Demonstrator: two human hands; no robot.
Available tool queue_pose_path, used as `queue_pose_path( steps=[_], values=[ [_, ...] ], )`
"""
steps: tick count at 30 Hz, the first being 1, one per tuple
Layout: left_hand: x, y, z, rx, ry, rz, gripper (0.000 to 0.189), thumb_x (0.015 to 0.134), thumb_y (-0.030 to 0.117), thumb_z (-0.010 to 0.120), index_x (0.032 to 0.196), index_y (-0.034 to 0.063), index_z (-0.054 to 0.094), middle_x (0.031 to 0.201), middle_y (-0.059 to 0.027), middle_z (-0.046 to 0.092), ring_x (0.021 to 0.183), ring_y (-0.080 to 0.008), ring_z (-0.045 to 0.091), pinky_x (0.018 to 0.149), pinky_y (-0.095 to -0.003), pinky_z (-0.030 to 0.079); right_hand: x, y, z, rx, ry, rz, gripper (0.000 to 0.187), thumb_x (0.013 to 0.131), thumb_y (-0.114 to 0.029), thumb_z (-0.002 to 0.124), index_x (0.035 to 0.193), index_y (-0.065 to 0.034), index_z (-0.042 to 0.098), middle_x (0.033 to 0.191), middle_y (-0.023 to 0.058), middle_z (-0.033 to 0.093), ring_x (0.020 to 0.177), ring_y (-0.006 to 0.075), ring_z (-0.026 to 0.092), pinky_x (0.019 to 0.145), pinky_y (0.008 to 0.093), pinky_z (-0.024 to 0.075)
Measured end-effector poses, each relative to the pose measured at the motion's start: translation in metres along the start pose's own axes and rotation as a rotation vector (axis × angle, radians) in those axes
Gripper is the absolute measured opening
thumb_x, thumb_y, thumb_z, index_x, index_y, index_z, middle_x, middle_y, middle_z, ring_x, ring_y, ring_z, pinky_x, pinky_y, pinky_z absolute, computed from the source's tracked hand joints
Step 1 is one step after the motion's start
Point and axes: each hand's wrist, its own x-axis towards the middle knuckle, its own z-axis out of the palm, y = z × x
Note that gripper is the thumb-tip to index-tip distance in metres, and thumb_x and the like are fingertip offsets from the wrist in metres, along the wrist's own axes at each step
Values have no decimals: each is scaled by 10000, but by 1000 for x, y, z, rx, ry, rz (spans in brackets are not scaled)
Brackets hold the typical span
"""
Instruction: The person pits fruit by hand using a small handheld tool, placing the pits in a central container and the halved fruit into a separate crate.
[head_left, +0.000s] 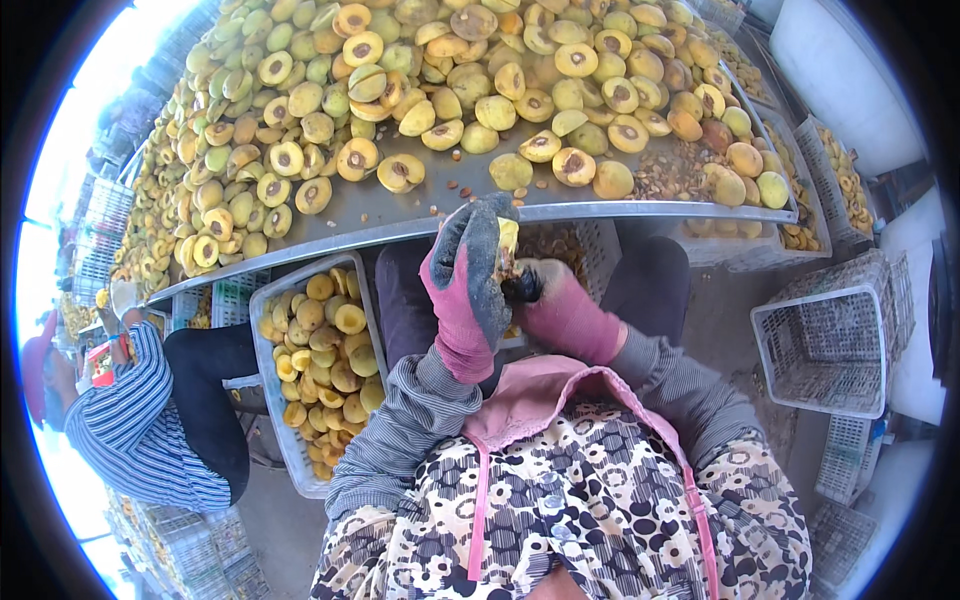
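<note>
My left hand (472, 277), in a pink glove with a dark grey coated palm, is raised at the table's front edge and holds a piece of yellow-fleshed peach (508, 234). Ragged brown bits show at the fruit's lower end. Against that end presses my right hand (566, 307), in a similar pink glove, its fingers curled. A glossy black part (526, 286) shows at its fingertips; whether it is a tool or a finger covering is unclear. Beyond both hands, a metal-topped table (337, 214) carries a large heap of halved and cut peaches (450, 97), many with brown pits showing.
A white plastic crate (259, 330) of pitted peach halves stands by my left leg. Another crate (825, 337) lies tipped at the right. Loose pits (664, 176) lie on the table's right. A co-worker in a striped top (150, 427) sits at the left.
</note>
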Motion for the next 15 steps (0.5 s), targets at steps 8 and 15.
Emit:
queue_pose_path(
  steps=[8,15],
  values=[
    [12,7,-10,-62,-167,-130,242,861,46,562,1088,-28,603,976,-103,670,826,-198,635,767,-295,497,-4,0,2,173,-78,-10,123,743,-23,659,864,-6,642,701,86,655,623,175,631,594,347,498],
    [23,-5,-16,-1012,-290,-730,208,896,100,578,984,-72,655,879,-86,685,763,-132,624,746,-257,498,3,-39,-28,325,-396,444,189,719,-17,627,904,-32,664,753,76,656,697,179,632,649,335,507]
  ],
)
